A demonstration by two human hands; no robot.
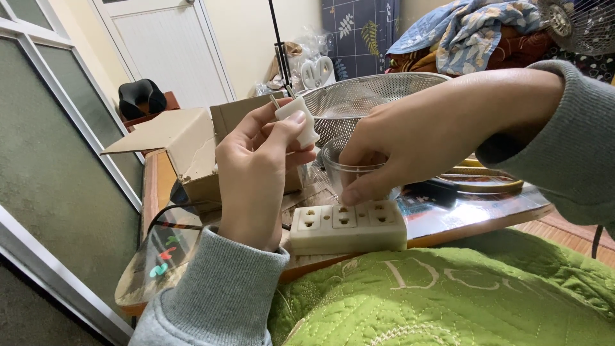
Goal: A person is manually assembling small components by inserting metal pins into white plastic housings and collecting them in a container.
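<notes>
My left hand (259, 170) holds a white two-pin plug (298, 120) up in the air, pins pointing up and left, thumb pressed on its side. My right hand (410, 138) reaches down from the right; its fingertips touch the top of a cream power strip (348, 226) with three sockets. That strip lies on the edge of a low wooden table (474, 221), just beyond a green quilted blanket (448, 295) over my lap. A small clear glass bowl (343, 172) sits behind the strip, partly hidden by my right fingers. Both sleeves are grey.
An open cardboard box (186, 144) stands on the table behind my left hand. A metal mesh colander (359, 102) sits at the back. A black cable (170, 214) runs along the table's left part. Glass door panels (57, 166) stand left; piled fabrics (467, 32) and a fan (580, 22) are at top right.
</notes>
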